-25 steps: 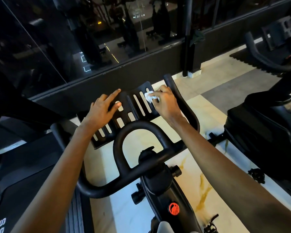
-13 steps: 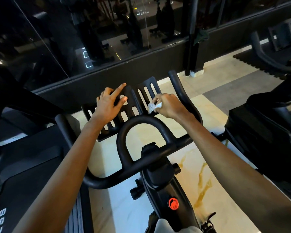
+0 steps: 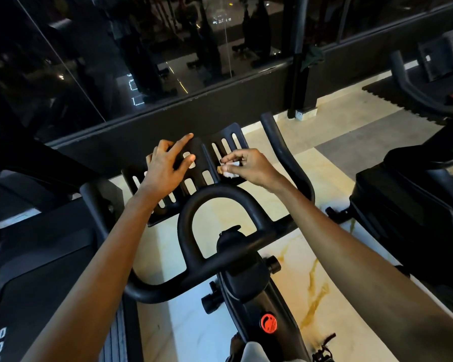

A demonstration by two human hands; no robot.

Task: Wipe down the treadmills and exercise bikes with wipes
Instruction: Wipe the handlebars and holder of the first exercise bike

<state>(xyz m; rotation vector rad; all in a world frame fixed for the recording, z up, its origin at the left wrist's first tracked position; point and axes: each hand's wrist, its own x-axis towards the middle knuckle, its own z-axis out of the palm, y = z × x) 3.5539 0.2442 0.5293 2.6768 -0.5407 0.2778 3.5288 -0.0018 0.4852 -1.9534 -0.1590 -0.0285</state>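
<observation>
Your exercise bike [image 3: 249,291] fills the lower centre of the frame, and its handlebar loop [image 3: 194,205] arches just below your hands. Beyond the loop sits the slotted tray [image 3: 228,134]. Its long axis runs from centre left up toward the upper right, and its slots point toward the top of the frame.

Your left hand [image 3: 165,168] lies on the tray's left half with the fingers spread and straight, gripping nothing. Your right hand [image 3: 254,165] is at the lower edge of the right half, so it is the nearer one for that side. Its thumb and fingers pinch the wipe [image 3: 232,171], a small crumpled white wad poking out to the left of the fingertips. The wipe may be touching the tray, but the view is too dim to be sure.

The bare slats lie above and just right of the wipe, so your next stroke probably follows the slots upward.
</observation>
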